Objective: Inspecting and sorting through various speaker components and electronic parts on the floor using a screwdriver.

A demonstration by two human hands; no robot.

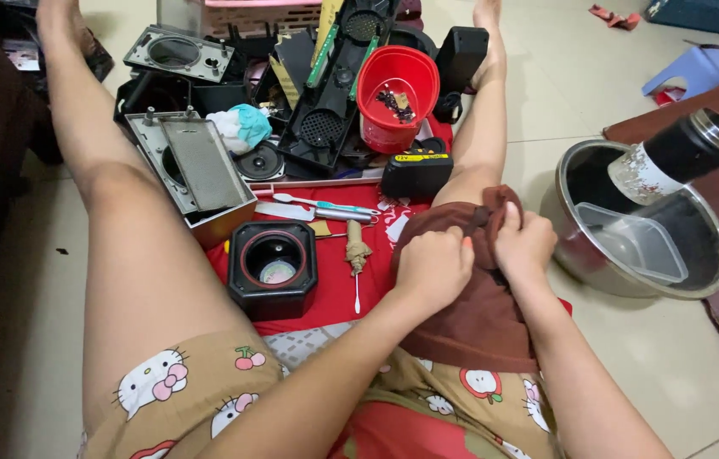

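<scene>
I sit on the floor with my legs spread. A brown cloth [478, 314] lies over my right thigh. My left hand [432, 268] and my right hand [523, 242] both pinch a bunched fold of this cloth near its top. Whatever is wrapped inside the fold is hidden. Just left of my hands, a black octagonal speaker housing [273, 269] with a round opening stands on the red mat [334, 289]. A small brush [356, 255] lies between the housing and my left hand.
Beyond the mat lie a red bucket [396, 95] of small dark parts, black speaker panels [330, 93], a metal-faced box [198, 170], a loose speaker cone [259, 161] and a black battery pack [416, 172]. At right a steel bowl [580, 246] holds a plastic tub and a flask [674, 157].
</scene>
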